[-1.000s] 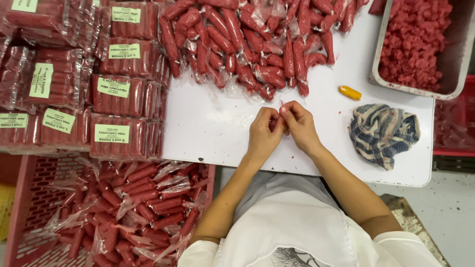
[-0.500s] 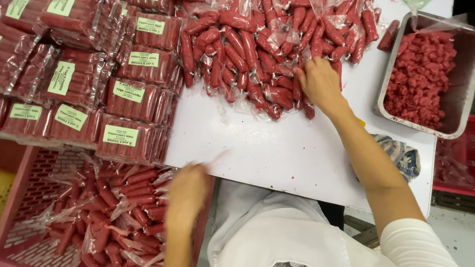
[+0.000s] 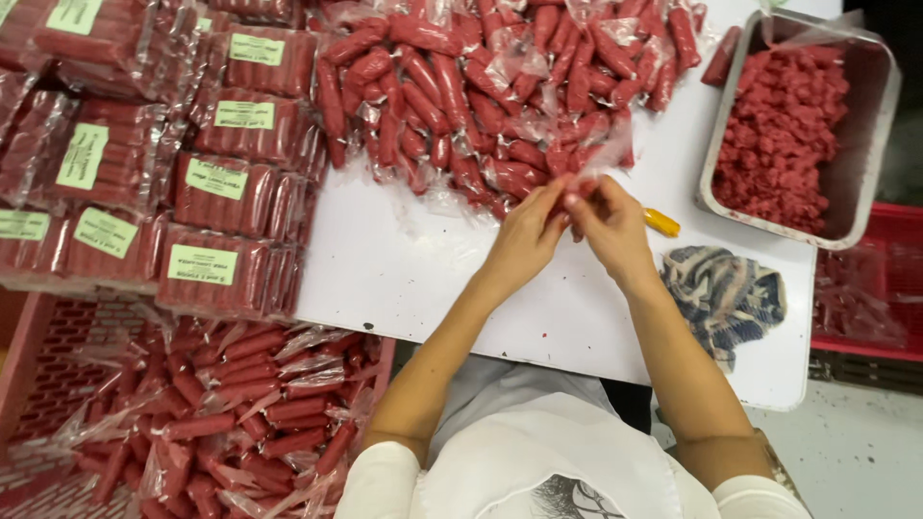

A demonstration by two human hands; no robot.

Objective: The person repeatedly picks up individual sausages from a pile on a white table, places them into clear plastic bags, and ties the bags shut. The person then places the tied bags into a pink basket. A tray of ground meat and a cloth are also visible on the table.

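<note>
Both hands are meeting near the table's far edge: the left hand and right hand are pinching one wrapped sausage (clear wrap flaring upward) beside the sausage pile; a cloth is lying nearby.

Both bare hands, left hand and right hand, pinch a thin clear plastic wrapper, glossy and crinkled. Sausage pile just beyond the hands: shiny film wrap. Table smooth matt white. Metal tray right of the pile, dull grey. Cloth rag below the tray, soft, patterned. Labelled packs left of the pile: glossy plastic, matt paper labels.
</note>
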